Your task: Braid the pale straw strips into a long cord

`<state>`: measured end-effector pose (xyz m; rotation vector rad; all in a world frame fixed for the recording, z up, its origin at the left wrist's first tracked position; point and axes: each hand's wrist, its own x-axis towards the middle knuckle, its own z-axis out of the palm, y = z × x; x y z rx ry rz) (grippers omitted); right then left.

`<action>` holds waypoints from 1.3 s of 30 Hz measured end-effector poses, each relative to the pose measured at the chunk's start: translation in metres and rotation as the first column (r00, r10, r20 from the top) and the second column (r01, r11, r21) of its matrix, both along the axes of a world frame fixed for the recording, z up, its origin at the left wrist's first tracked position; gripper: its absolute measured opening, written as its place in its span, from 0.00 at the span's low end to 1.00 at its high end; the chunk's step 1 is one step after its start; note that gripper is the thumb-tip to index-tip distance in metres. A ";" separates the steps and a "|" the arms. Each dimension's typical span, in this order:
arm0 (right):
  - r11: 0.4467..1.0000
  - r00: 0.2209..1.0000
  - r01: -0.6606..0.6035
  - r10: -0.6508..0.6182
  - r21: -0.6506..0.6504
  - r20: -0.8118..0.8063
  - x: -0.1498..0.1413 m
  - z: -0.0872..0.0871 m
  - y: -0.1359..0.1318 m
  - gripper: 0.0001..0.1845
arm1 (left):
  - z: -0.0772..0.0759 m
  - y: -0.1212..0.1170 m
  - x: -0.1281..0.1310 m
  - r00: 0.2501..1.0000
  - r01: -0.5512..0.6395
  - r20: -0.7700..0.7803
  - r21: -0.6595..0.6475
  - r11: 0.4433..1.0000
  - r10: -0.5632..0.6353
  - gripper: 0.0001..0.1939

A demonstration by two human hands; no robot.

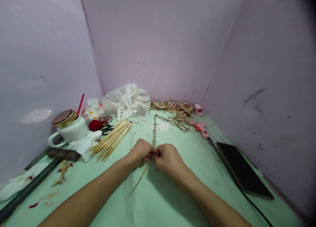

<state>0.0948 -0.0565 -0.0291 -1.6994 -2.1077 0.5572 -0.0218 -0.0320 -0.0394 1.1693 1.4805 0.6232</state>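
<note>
A thin tan braided cord [154, 129] runs straight from the back of the green table down to my two hands. My left hand [142, 152] pinches its near end from the left. My right hand [167, 157] pinches it from the right, with the fingertips of both hands meeting. A loose strand [140, 180] hangs from beneath my left fingers and curves toward me over the table. The exact spot where the fingers grip is hidden behind them.
Left are a bundle of pale straw strips [113, 138], scissors [107, 129], red yarn [95, 124], a lidded white mug [72, 129] and a hammer [59, 156]. Behind lie a white plastic bag [130, 100] and tangled twine [179, 113]. Right are a pink glue gun [199, 127] and a dark tablet [243, 169].
</note>
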 end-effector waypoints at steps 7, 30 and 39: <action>0.992 0.993 -0.114 0.112 -0.051 -0.029 0.001 -0.003 0.000 0.08 | -0.002 0.007 -0.014 0.989 0.124 0.080 0.031 0.992 -0.126 0.05; 0.831 0.615 -0.067 -0.402 -0.553 -0.679 0.005 -0.018 0.023 0.06 | 0.017 0.002 -0.022 0.906 0.320 -0.329 0.124 0.939 -0.266 0.08; 0.846 0.582 -0.108 -0.372 -0.523 -0.723 0.006 -0.020 0.022 0.02 | 0.019 -0.039 0.006 0.564 0.538 -0.824 0.309 0.784 -0.062 0.14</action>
